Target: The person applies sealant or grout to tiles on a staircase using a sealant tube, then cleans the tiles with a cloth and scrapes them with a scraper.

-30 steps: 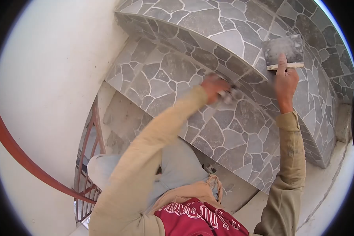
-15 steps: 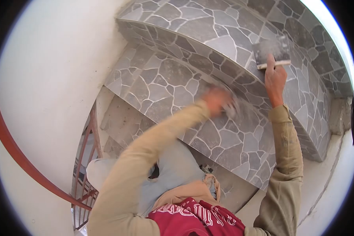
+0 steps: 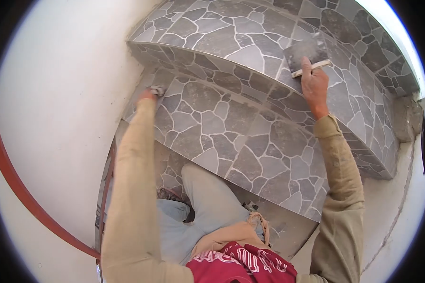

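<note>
Near bottom of frame: red top w/ white lettering (image 3: pixel 243 264), tan sleeves both arms, pale trousers (image 3: pixel 198 212) w/ bent knee at lower centre. Person was on a curved staircase looking down at the steps.

Lower left: a red handrail (image 3: pixel 14 188) curved along the white wall (image 3: pixel 56 94), w/ red railing bars (image 3: pixel 106 188) beneath it, beside the left sleeve. Lowest step at lower centre was partly tiled; grey bare patch at approx lower right of the knee, small debris on it.

Middle: step tread (image 3: pixel 241 132) covered in grey crazy-paving tile, irregular stone shapes w/ pale grout lines, ran diag. from centre left to lower right. White floor or ledge (image 3: pixel 396 203) sat at right edge, w/ a thin crack line through it.

Left hand (image 3: pixel 148 93) was stretched to the far left end of that tread, right at the wall corner, closed around a small grey wad (image 3: pixel 157 89), prob. a sponge or rag; couldn't make out which. Wad pressed to the tile surface.

Right hand (image 3: pixel 314 87) was upper right of centre, on the curved riser (image 3: pixel 231 70) of the next step up. Fingers gripped the pale wooden handle of a float (image 3: pixel 307 52), grey flat blade lying against the tile at the step's nosing, forefinger extended along the handle.

Far, top of frame: upper tread (image 3: pixel 250 23), same grey tile, swept across top. Rough unfinished grey block (image 3: pixel 406 118) at far right edge, beside the stair end.
</note>
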`<action>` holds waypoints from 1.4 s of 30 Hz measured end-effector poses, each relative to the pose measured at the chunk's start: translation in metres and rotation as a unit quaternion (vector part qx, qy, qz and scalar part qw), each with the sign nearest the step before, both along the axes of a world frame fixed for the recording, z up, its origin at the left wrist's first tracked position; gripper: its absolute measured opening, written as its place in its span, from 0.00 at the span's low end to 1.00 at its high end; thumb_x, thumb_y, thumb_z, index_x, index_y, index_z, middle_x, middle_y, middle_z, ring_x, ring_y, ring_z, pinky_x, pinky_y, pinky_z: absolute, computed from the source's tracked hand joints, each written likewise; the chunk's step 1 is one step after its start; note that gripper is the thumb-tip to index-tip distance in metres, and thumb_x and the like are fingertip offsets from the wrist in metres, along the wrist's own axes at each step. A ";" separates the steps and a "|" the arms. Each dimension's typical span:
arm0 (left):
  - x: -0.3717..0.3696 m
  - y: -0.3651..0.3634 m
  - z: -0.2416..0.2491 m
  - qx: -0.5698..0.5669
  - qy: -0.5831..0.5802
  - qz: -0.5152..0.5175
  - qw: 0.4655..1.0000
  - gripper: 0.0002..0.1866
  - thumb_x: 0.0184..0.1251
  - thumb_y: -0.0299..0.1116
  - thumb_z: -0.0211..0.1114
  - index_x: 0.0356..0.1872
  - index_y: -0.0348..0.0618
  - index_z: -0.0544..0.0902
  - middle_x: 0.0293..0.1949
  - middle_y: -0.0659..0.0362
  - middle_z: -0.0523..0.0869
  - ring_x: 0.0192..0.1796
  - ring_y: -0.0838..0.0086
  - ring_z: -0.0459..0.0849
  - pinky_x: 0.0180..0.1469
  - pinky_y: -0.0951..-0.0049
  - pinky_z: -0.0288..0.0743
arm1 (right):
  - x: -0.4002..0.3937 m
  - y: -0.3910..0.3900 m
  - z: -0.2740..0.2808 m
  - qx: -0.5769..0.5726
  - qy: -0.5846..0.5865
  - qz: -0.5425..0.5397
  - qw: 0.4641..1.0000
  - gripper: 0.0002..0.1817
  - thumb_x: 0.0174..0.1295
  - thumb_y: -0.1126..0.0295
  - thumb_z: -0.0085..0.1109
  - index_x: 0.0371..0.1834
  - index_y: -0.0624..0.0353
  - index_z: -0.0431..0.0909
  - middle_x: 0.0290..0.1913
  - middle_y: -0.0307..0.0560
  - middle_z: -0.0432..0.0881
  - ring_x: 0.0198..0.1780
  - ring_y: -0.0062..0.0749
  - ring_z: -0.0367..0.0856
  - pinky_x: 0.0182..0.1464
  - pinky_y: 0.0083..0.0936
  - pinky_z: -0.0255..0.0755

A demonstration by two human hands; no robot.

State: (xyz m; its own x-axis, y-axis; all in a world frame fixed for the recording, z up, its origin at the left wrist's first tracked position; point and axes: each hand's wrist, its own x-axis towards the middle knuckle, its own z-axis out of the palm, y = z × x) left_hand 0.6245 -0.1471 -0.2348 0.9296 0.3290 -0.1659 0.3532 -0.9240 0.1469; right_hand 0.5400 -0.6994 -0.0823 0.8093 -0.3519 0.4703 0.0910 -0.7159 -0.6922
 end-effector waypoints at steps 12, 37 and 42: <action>-0.185 -0.154 0.068 -0.014 0.109 -0.353 0.929 0.29 0.56 0.28 0.60 0.61 0.64 0.76 0.67 0.59 0.72 0.70 0.63 0.69 0.68 0.33 0.52 | -0.015 -0.009 0.011 0.116 -0.015 0.001 0.993 0.25 0.70 0.54 0.54 0.27 0.69 0.76 0.21 0.57 0.78 0.22 0.43 0.73 0.30 0.37 0.67; -0.195 -0.167 0.022 0.003 0.243 -0.295 0.924 0.56 0.52 0.38 0.75 0.77 0.68 0.44 0.79 0.50 0.36 0.78 0.41 0.42 0.67 0.33 0.61 | -0.071 0.111 -0.141 -0.378 0.291 0.158 0.865 0.08 0.59 0.72 0.50 0.32 0.60 0.80 0.41 0.55 0.82 0.46 0.49 0.82 0.44 0.45 0.77; -0.192 -0.175 0.015 -0.011 0.231 -0.280 0.932 0.55 0.53 0.33 0.72 0.78 0.67 0.45 0.79 0.49 0.37 0.78 0.40 0.42 0.66 0.32 0.61 | -0.064 0.113 -0.142 -0.408 0.220 0.171 0.869 0.07 0.59 0.72 0.50 0.32 0.59 0.80 0.43 0.56 0.81 0.49 0.49 0.81 0.45 0.44 0.77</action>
State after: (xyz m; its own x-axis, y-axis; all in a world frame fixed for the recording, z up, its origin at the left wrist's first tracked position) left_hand 0.4329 -0.3216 -0.2200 0.7816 -0.1943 -0.5927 -0.1532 -0.9809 0.1196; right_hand 0.4760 -0.5860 -0.2244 0.9657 0.2504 0.0691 0.2502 -0.9681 0.0116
